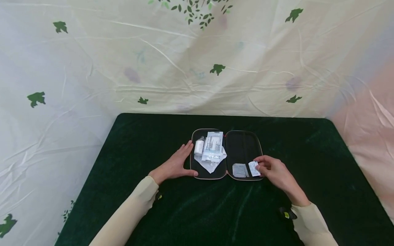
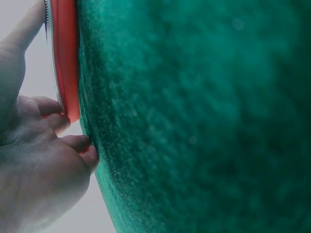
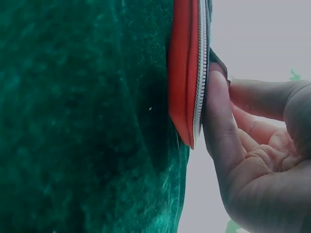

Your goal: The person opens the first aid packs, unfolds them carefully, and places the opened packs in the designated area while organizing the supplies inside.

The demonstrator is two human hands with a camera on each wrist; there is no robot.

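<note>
A zippered case [image 1: 237, 143], black inside and red outside, lies unfolded flat on the table. My left hand [image 1: 176, 163] rests at its left edge, fingers straight and thumb at the near corner; the red side [image 2: 68, 58] shows beside those fingers in the left wrist view. Between thumb and fingers, my right hand [image 1: 275, 171] pinches a small white packet [image 1: 254, 168] at the near right corner. Another flat packet [image 1: 239, 170] sits to its left in the same half. In the left half are a white bottle-like roll [image 1: 199, 147] and printed sachets [image 1: 213, 145] over a white folded piece [image 1: 210, 166].
Dark green velvety cloth [image 1: 197, 212] covers the table. Behind and at both sides hangs a pale curtain [image 1: 172, 68] with green leaf prints. Each wrist carries a small dark device, such as the one [image 1: 287, 214] by the right sleeve.
</note>
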